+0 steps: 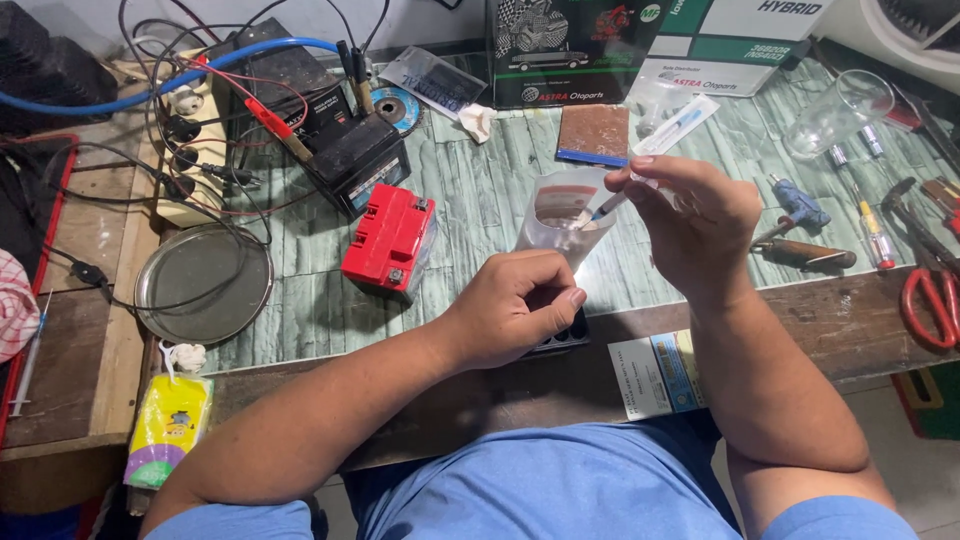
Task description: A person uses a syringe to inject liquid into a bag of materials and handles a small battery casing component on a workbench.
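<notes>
Here, the right hand [695, 215] pinches a syringe [660, 145] over a plastic cup [560, 215]; the left hand [515, 305], at seven o'clock, closes on a black tray [565, 338] at the counter [480, 190] edge.

A workshop: batteries [390, 240], cables [170, 150], pliers [930, 300] on the bench [480, 210]

Two boxes stand at the far edge of my bench: a black box [560, 45] and a white and green box [735, 45]. A yellow packet [168, 425] hangs off the near left edge.
</notes>
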